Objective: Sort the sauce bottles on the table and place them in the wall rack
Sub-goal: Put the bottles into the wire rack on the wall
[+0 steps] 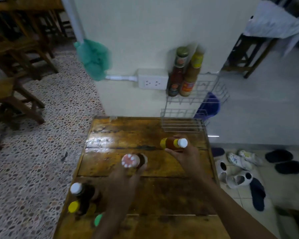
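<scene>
My right hand (pixel 185 156) grips an amber sauce bottle (pixel 171 143) with a white cap and yellow label, held tilted above the wooden table (pixel 128 135). My left hand (pixel 128 176) holds a dark bottle with a pink-and-white cap (pixel 130 160) over the table's middle. Three more bottles stand at the near left: a white-capped one (pixel 75 188), a yellow-capped one (pixel 73 206) and a green-capped one (pixel 98 219), partly hidden by my left arm. The wire wall rack (pixel 205 100) hangs on the wall beyond the table. Two tall bottles (pixel 183 73) stand in its upper tier.
A wall socket (pixel 153 81) sits left of the rack. A green mesh bag (pixel 93 57) hangs on the wall corner. Several shoes (pixel 240 168) lie on the floor right of the table. Wooden chairs (pixel 16 66) stand to the left, and a blue bin (pixel 210 105) sits behind the rack.
</scene>
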Motion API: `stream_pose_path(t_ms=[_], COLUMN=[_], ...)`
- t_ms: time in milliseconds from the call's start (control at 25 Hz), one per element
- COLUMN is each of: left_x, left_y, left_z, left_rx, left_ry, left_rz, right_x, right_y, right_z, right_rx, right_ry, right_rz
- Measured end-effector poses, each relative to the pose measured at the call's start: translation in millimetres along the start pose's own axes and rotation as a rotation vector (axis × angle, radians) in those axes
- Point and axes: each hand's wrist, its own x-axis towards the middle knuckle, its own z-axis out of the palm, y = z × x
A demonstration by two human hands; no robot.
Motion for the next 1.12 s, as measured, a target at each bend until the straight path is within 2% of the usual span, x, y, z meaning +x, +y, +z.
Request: stream_pose_path(t_ms=[80, 160, 280, 400, 520, 720, 1120], left_x=[33, 78, 130, 165, 187, 206, 242], left_y=[23, 39, 43, 47, 36, 16, 10], left_z=[33, 84, 148, 191, 220, 243, 252], left_rx=[-0.248, -0.317, -0.388, -0.358, -0.288, -0.133, -0.075], left_ry=[-0.106, -0.204, -0.185, -0.154, -0.184, -0.215, -0.210], left_rz=[0.025, -0.001, 0.032, 0.047, 0.000, 0.039, 0.080], right_x=[21, 47, 86, 123, 147, 179, 226], right_y=[10, 25, 46, 71, 83, 112, 117], right_z=[-19, -35, -45, -45, -39, -11, 11], right_rx=[-0.051, -0.099, -0.131, -0.150, -0.203, -0.263, -0.325], right_ry=[0.062, 0.110, 0.161, 0.168, 0.145, 0.030, -0.058], right_rz=[-0.008, 0.016, -0.052, -0.153, -0.177, -0.212, 0.089])
